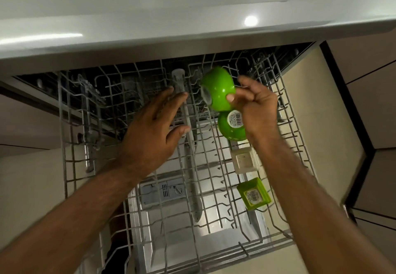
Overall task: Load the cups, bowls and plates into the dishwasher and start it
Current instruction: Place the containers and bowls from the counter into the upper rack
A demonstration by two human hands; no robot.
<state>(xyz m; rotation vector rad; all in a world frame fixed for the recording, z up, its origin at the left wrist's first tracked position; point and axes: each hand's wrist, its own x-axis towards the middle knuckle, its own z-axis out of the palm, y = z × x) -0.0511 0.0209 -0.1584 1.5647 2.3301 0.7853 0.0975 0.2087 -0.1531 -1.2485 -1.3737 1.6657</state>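
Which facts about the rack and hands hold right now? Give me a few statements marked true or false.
1. The right hand holds a green bowl. True.
2. The left hand grips a plate. False: it is open and holds nothing.
3. A second green bowl sits upside down in the rack, a sticker on its base. True.
4. The rack is pushed fully inside. False: it is pulled out below the counter.
5. Both square dishes are green. False: there is a green dish and a cream dish.

A glossy green bowl (218,91) tips sideways just behind a stickered green bowl (232,127) upturned in the wire rack (70,166).
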